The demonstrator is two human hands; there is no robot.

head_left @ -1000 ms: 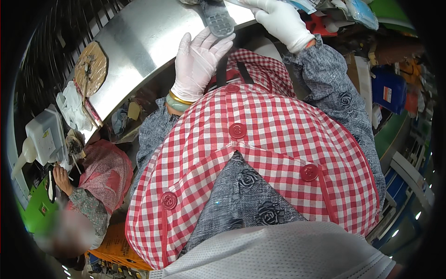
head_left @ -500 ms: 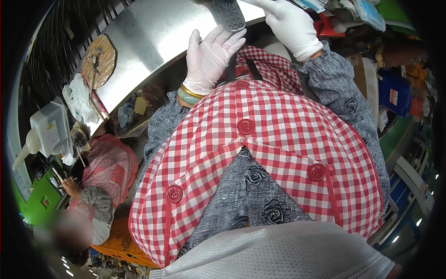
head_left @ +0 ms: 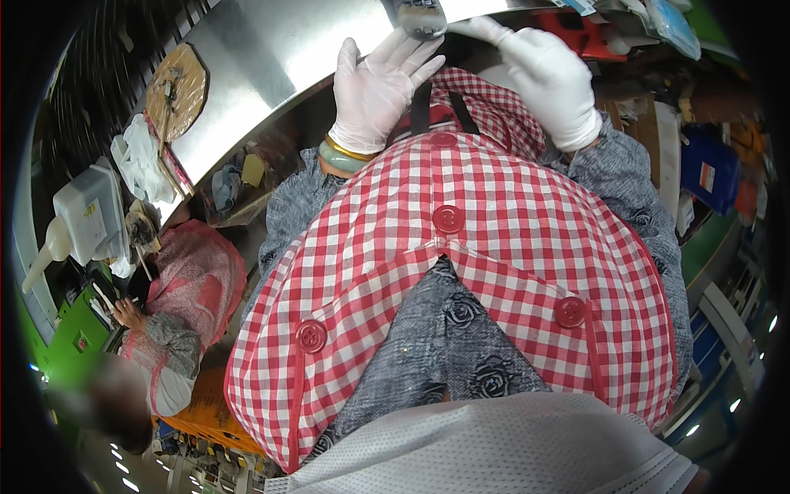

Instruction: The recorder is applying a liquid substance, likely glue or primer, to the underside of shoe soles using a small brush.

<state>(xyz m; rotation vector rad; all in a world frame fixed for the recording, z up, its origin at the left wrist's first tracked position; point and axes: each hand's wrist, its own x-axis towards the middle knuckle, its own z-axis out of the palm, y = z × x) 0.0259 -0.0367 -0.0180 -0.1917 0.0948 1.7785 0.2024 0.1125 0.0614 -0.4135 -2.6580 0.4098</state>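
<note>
My left hand [head_left: 372, 99], in a thin white glove, is palm up with its fingers spread. Its fingertips lie at the rounded end of a dark piece [head_left: 421, 18] with a raised block pattern, reaching in over the metal table's edge; whether they touch or support it I cannot tell. My right hand [head_left: 553, 82], also white-gloved, is curled just right of that piece. Its index finger points left toward the piece's end, where a blurred pale thin shape shows; what the curled fingers hold is hidden.
A curved shiny metal table [head_left: 247, 74] spans the upper left, with a round brown board [head_left: 177, 90] and white plastic bags [head_left: 148, 160] on it. A translucent box [head_left: 86, 214] stands farther left. A co-worker [head_left: 177, 305] works at lower left. A blue container [head_left: 709, 173] is at right.
My right hand has moved right and down, away from the dark piece. The piece has shifted up and slightly right, and its end now looks shinier. My left hand stays spread beneath it.
</note>
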